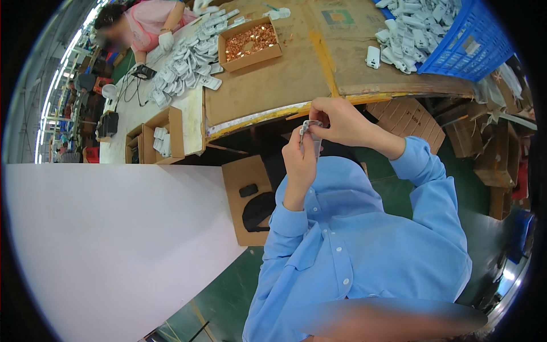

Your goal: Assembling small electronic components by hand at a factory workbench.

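Observation:
My left hand point(300, 162) is closed around a small pale grey-white plastic casing point(318, 147), holding it upright just past the near edge of the table. Bent over the casing's top end, my right hand point(341, 121) has its thumb and fingers pinched together there. Whether a smaller part sits in that pinch is hidden by the fingers. Both hands are in front of my chest, over my lap.
On the cardboard-covered table point(273, 91) stands a carton of small copper-coloured parts point(250, 43). White casings point(188, 62) are heaped to its left, near a gloved co-worker's hand point(166, 41). A blue plastic basket point(470, 43) is at the far right, beside more casings. A white panel point(114, 239) fills the left.

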Tool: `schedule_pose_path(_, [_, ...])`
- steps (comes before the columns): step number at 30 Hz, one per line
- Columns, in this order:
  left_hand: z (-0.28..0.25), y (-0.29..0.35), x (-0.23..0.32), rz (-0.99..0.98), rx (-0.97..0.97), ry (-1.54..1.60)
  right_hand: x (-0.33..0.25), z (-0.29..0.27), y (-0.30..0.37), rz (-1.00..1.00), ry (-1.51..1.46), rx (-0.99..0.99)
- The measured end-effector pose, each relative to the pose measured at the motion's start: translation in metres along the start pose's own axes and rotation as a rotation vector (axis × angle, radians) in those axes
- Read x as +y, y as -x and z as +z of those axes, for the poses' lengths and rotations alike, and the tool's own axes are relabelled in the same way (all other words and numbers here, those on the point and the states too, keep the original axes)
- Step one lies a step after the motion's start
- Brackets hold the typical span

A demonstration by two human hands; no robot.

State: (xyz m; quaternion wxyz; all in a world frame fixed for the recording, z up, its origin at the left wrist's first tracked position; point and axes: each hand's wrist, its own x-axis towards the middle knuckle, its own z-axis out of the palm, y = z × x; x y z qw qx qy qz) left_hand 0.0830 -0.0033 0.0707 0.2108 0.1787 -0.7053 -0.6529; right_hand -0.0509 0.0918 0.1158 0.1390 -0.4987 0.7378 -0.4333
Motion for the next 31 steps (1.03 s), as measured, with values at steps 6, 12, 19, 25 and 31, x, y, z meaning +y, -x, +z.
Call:
schedule_pose_path(6, [0.000, 0.002, -0.013, 0.020, 0.050, -0.026, 0.006, 0.012, 0.002, -0.019, 0.081, -0.010])
schedule_pose_path(12, [0.004, 0.007, -0.019, -0.025, 0.068, 0.077, 0.006, 0.006, 0.004, 0.051, -0.113, -0.068])
schedule_pose_path(19, [0.008, 0.007, -0.021, -0.015, -0.024, 0.065, 0.007, -0.006, 0.005, 0.110, -0.007, -0.197])
schedule_pose_path(25, [0.008, 0.009, -0.026, -0.061, -0.051, 0.115, 0.013, -0.003, 0.007, 0.115, -0.024, -0.195])
schedule_pose_path(31, [-0.006, 0.004, -0.029, 0.009, -0.021, 0.019, 0.024, 0.004, -0.001, 0.166, -0.028, -0.234])
